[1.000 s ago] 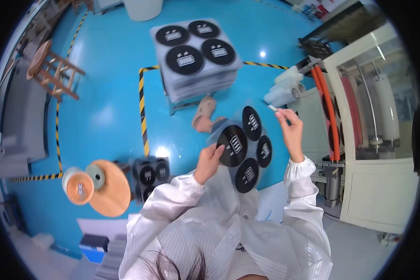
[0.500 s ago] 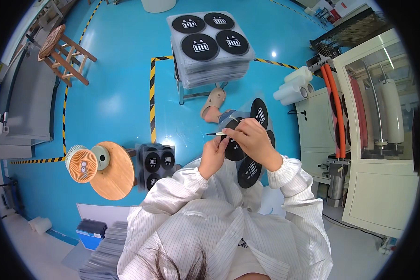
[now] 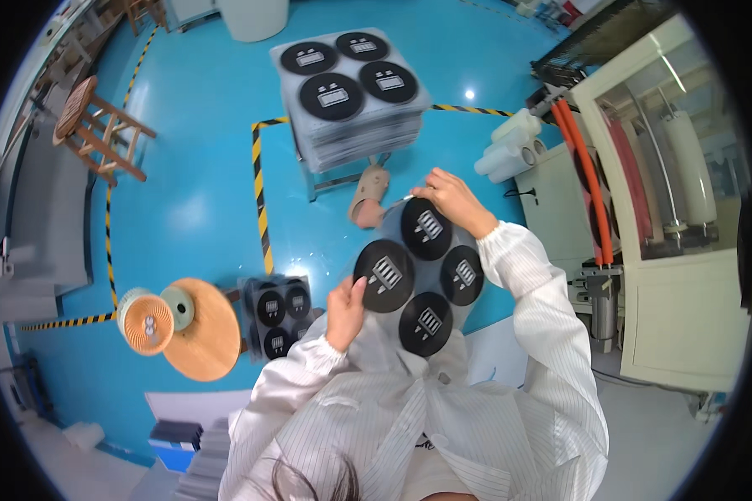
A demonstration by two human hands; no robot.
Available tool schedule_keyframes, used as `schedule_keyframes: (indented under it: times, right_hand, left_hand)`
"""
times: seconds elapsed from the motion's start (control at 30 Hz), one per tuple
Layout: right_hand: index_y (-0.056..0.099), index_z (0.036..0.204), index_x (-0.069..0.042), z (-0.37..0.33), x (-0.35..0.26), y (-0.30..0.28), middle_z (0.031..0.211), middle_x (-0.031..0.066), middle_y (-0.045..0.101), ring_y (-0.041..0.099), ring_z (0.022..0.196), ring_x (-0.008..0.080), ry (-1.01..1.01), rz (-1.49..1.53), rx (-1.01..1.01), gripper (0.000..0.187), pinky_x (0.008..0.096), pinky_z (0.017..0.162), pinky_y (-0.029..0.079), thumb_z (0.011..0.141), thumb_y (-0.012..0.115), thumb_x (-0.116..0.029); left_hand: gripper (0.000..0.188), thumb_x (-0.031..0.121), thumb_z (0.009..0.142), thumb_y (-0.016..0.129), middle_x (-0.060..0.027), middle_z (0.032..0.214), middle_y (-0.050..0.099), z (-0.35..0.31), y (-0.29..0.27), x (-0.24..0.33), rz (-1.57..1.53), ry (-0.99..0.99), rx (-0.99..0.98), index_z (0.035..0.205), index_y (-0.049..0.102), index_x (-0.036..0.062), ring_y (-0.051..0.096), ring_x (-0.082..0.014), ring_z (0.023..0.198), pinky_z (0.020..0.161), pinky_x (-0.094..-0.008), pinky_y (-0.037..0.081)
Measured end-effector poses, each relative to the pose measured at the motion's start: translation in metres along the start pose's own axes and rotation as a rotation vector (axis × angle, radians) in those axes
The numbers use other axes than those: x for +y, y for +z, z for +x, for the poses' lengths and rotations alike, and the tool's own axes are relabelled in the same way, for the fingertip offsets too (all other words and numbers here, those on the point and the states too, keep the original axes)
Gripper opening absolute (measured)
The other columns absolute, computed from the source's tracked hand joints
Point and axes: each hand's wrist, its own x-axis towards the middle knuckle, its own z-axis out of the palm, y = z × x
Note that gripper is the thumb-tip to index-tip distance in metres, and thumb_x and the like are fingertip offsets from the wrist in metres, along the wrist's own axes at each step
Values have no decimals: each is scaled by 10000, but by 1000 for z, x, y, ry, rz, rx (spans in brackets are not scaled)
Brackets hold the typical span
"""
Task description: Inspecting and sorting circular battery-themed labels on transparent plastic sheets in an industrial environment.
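Note:
In front of my body I hold a clear plastic sheet [image 3: 427, 272] bearing several black discs with white pictograms, spread flat and facing up. My left hand [image 3: 345, 316] grips its left edge, thumb lying on top of a disc. At the far edge my right hand [image 3: 453, 203] has its fingers closed by the sheet's corner. A slim white-handled tool [image 3: 409, 198] pokes out left of those fingers; its tip is too blurred to make out. Beyond the sheet, a tall stack of similar sheets [image 3: 355, 142] rests on a metal-legged stand.
A smaller stack of disc sheets [image 3: 276, 313] sits left of my knees, beside a round wooden stool top [image 3: 213, 334] carrying a small fan [image 3: 148, 323]. White film rolls [image 3: 510, 154] and a cream machine [image 3: 681, 321] stand on the right. A wooden stool [image 3: 100, 125] is far left.
The sheet has swung from hanging edge-on to lying open and flat. My left hand has moved left and down from the tool to the sheet's edge; my right hand has gone farther out.

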Motion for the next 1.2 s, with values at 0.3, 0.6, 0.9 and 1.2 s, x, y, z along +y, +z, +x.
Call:
schedule_keyframes:
  times: [0.3,0.6,0.9,1.2]
  right_hand:
    - [696,931,-80,1,73,41,785,94,620,586,854,274,423,0,-33,169,367,732,492,801,604,-138]
    - [599,1139,6,-4,8,10,646,6,582,527,571,58,961,1094,239,279,207,550,440,908,563,-148]
    - [649,1065,-94,32,-109,-24,761,47,530,534,700,218,82,380,96,382,316,608,460,710,602,40]
    - [632,1036,-101,46,-115,-16,771,17,521,536,735,202,-72,471,149,378,312,632,468,673,588,-6]
  left_hand:
    - [278,205,958,482,-5,761,630,-13,-32,21,-146,-214,-39,1014,601,-39,510,-25,604,507,-192,410]
    - [280,220,936,512,-67,719,609,23,-38,24,69,-152,-72,942,597,-46,508,-90,654,590,-264,429]
    - [207,132,942,504,19,680,572,44,-15,22,-160,-14,-81,997,612,-36,447,-32,619,536,-216,388]
    - [211,140,923,512,-177,672,557,38,-20,40,224,50,-48,1002,592,-39,549,-163,627,590,-338,448]
